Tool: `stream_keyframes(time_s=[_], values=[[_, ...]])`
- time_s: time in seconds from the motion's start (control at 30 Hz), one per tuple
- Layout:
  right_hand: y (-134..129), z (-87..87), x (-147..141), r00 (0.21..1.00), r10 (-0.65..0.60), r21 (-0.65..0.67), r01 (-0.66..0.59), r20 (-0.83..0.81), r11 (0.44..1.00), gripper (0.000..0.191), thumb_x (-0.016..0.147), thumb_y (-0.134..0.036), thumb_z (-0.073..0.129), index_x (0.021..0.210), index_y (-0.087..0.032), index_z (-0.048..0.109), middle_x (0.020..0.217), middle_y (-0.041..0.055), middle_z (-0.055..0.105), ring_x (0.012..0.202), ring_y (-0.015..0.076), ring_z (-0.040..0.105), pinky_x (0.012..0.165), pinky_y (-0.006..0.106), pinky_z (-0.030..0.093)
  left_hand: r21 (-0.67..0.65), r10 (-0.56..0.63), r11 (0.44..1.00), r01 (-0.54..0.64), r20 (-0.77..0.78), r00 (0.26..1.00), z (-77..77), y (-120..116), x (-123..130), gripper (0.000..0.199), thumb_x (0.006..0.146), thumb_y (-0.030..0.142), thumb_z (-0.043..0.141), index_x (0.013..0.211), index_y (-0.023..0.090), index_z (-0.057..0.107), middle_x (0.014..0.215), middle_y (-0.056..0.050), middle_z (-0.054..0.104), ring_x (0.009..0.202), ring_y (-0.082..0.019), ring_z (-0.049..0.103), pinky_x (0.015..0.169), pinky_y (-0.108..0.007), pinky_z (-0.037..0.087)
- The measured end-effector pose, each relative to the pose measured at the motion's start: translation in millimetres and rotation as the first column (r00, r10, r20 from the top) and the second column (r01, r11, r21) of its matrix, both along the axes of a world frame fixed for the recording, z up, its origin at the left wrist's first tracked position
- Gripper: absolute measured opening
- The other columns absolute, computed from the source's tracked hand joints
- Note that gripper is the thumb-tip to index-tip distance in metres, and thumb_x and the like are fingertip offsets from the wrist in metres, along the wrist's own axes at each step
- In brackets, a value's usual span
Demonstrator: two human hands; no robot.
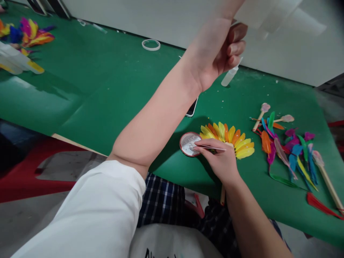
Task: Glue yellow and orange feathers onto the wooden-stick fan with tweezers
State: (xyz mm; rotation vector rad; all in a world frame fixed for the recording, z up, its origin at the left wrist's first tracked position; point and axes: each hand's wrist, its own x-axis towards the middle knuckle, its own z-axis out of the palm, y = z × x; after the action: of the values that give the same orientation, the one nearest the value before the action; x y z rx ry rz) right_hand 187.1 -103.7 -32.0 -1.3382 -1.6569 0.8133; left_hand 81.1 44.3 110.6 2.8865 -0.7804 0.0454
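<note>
My left hand is raised high over the table. Several of its fingers are curled in; the rest runs blurred past the top edge, so anything it grips is hidden. Low on the right, my right hand pinches a pair of thin tweezers. Its fingertips are at the rim of a small round dish with whitish bits inside. Partly under that hand lies a fan of yellow and orange feathers, and a wooden stick shows below the hand.
Colourful feathers and sticks with pale, rounded ends lie at the right. A small bottle, a tape ring and a phone are farther back on the green table. More feathers lie far left.
</note>
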Motion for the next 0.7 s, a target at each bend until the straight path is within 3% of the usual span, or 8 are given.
stream_keyframes(time_s=[0.07,0.13,0.2,0.27,0.4,0.57,0.63,0.7], values=[[-0.8,-2.5,-1.8,0.999,0.01,0.039,-0.012,0.046,0.999,0.009,0.077,-0.027,0.066,0.084,-0.025,0.071,0.084,0.0013,0.073,0.08,0.0191,0.067,0.078,0.036,0.054,-0.494,-0.152,0.854,0.16,0.058,0.987,-0.1,-0.4,0.2,0.036,0.048,0.009,-0.032,0.056,0.018,0.002,0.041,0.002,-0.02,0.018,-0.002,-0.026,0.051,-0.007,-0.02],[-1.6,-3.4,-3.4,0.995,0.005,0.069,-0.012,0.1,0.998,0.01,0.077,-0.028,0.066,0.086,-0.025,0.07,0.084,0.0015,0.073,0.081,0.019,0.067,0.077,0.035,0.054,-0.845,-0.236,0.479,0.239,0.138,0.962,-2.1,2.3,0.1,0.036,0.046,0.006,-0.032,0.059,0.016,0.0,0.041,0.005,-0.017,0.021,-0.002,-0.031,0.052,-0.006,-0.015],[-2.1,-2.8,-4.0,0.987,-0.005,0.098,-0.011,0.162,0.995,0.009,0.077,-0.029,0.066,0.084,-0.026,0.07,0.082,0.0014,0.073,0.079,0.0191,0.067,0.075,0.034,0.054,-0.951,-0.24,0.208,0.228,0.176,0.955,-5.8,7.9,-0.4,0.035,0.048,0.007,-0.031,0.059,0.015,0.001,0.043,0.007,-0.014,0.029,-0.003,-0.041,0.053,-0.007,-0.013],[-2.0,-1.5,-3.3,0.981,-0.02,0.119,-0.004,0.194,0.993,0.008,0.078,-0.03,0.066,0.082,-0.026,0.07,0.081,0.0013,0.072,0.078,0.0194,0.067,0.075,0.035,0.054,-0.962,-0.235,0.143,0.232,0.195,0.952,-9.7,13.6,-0.5,0.032,0.049,0.009,-0.03,0.06,0.015,0.0,0.046,0.007,-0.014,0.034,-0.003,-0.046,0.053,-0.007,-0.011],[-0.8,0.5,0.2,0.997,-0.037,0.027,0.035,0.074,0.999,0.013,0.079,-0.029,0.064,0.09,-0.025,0.07,0.09,0.0017,0.073,0.083,0.0191,0.067,0.078,0.035,0.054,-0.852,-0.368,0.297,0.431,0.314,0.875,-13.6,19.4,4.2,0.035,0.044,0.009,-0.031,0.061,0.017,-0.001,0.042,0.005,-0.016,0.025,-0.001,-0.036,0.052,-0.006,-0.012],[-2.6,4.8,1.5,0.998,-0.049,-0.06,0.051,0.037,0.997,0.014,0.079,-0.029,0.063,0.09,-0.025,0.071,0.091,0.0017,0.073,0.082,0.0201,0.069,0.073,0.034,0.057,-0.32,-0.282,0.891,0.322,0.166,0.945,-20.7,32.6,12.2,0.037,0.044,0.011,-0.033,0.049,0.014,0.003,0.046,0.001,-0.02,0.029,0.0,-0.042,0.059,-0.011,-0.025],[-4.8,6.0,0.4,0.995,-0.038,-0.014,0.04,0.09,0.999,0.013,0.079,-0.028,0.062,0.088,-0.027,0.071,0.09,0.0014,0.073,0.079,0.0197,0.069,0.072,0.034,0.057,-0.242,-0.272,0.922,0.301,0.148,0.951,-22.5,36.3,12.9,0.04,0.044,0.011,-0.034,0.047,0.013,0.006,0.046,0.002,-0.017,0.029,0.0,-0.043,0.06,-0.013,-0.026],[-6.8,5.6,-1.3,0.99,-0.013,0.036,0.008,0.143,0.999,0.013,0.079,-0.026,0.061,0.089,-0.026,0.07,0.088,0.0014,0.073,0.077,0.019,0.069,0.072,0.034,0.057,-0.407,-0.357,0.816,0.41,0.203,0.912,-20.9,34.0,12.1,0.037,0.044,0.01,-0.032,0.051,0.015,0.004,0.047,0.002,-0.018,0.028,0.0,-0.041,0.058,-0.011,-0.023]])
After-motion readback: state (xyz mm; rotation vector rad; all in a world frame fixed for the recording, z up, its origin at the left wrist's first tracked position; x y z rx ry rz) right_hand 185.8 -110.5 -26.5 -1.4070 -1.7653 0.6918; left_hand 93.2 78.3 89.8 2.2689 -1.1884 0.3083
